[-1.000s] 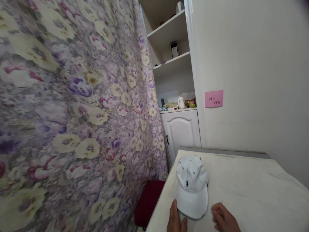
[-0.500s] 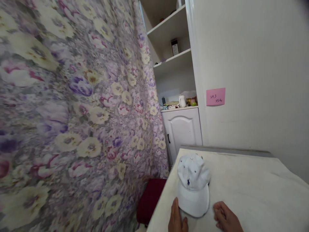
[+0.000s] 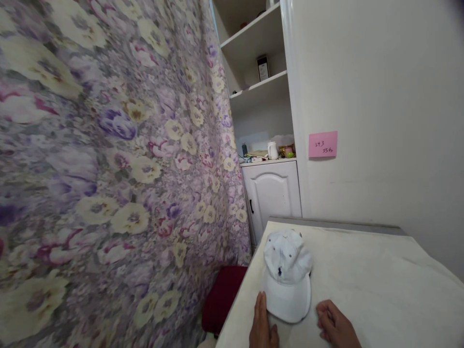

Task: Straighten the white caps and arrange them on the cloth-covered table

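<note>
A white baseball cap with a small dark logo lies on a table covered by an off-white cloth, its brim pointing toward me. My left hand rests flat on the cloth with its fingertips touching the left edge of the brim. My right hand sits on the cloth just right of the brim, fingers loosely curled, holding nothing. Both hands are partly cut off by the bottom edge of the view.
A purple and yellow floral curtain hangs along the left. A dark red seat stands beside the table. Behind are a white cabinet with small items on top, shelves, and a pink sticky note on the white wall.
The view has shifted slightly. Both hands and the cap stay in nearly the same places.
</note>
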Demonstrator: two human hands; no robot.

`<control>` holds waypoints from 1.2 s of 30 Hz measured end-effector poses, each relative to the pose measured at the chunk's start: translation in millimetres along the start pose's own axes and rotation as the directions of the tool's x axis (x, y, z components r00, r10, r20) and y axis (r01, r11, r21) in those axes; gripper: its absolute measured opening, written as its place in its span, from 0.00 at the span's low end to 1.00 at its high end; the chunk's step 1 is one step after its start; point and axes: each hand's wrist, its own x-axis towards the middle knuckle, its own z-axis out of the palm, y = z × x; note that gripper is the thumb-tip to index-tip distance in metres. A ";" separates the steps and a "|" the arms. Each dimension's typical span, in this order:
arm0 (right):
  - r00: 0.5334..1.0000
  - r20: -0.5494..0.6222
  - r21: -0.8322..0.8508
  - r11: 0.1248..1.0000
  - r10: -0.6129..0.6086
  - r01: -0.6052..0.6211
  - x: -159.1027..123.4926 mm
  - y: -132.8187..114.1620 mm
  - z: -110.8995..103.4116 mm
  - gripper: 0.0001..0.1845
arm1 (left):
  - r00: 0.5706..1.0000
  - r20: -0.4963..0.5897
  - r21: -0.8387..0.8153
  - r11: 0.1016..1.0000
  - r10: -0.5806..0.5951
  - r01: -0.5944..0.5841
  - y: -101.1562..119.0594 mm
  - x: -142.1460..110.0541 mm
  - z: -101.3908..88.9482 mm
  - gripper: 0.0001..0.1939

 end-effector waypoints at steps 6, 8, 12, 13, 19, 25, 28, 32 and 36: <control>1.000 0.006 0.005 1.000 -0.006 0.006 0.0 0.0 -0.4 0.15 | 0.998 -0.057 -0.143 0.990 -0.018 0.010 -7.0 1.6 0.4 0.38; 1.000 0.002 0.004 1.000 -0.008 0.008 0.9 0.3 -0.9 0.15 | 0.994 -0.101 -0.230 0.973 -0.047 0.023 -6.0 -0.3 -1.7 0.35; 1.000 0.001 -0.001 1.000 0.000 0.000 2.1 0.6 -1.4 0.16 | 0.979 -0.121 -0.443 0.892 -0.163 0.093 1.7 -4.3 -8.6 0.23; 1.000 0.002 -0.003 1.000 0.003 -0.003 2.1 0.6 -1.5 0.16 | 0.975 -0.110 -0.492 0.863 -0.195 0.117 4.7 -4.3 -10.4 0.22; 1.000 0.015 -0.024 1.000 -0.004 0.004 2.1 2.5 -3.3 0.16 | 0.937 0.040 -0.723 0.637 -0.347 0.267 28.9 6.8 -12.9 0.24; 0.999 0.030 -0.039 0.999 -0.015 0.016 3.9 5.8 -4.0 0.16 | 0.871 0.163 -0.851 0.380 -0.463 0.362 48.7 14.0 -8.9 0.26; 0.999 0.029 -0.047 0.999 -0.025 0.026 3.1 6.3 -2.8 0.14 | 0.854 0.224 -0.875 0.290 -0.469 0.388 53.7 13.4 -11.6 0.24; 0.999 0.017 -0.044 0.998 -0.043 0.043 1.3 6.3 -0.4 0.13 | 0.844 0.307 -0.887 0.189 -0.439 0.421 59.1 13.1 -16.4 0.23; 0.999 0.010 -0.042 0.998 -0.052 0.052 1.1 5.1 1.2 0.13 | 0.841 0.354 -0.889 0.133 -0.409 0.438 66.2 14.0 -15.8 0.21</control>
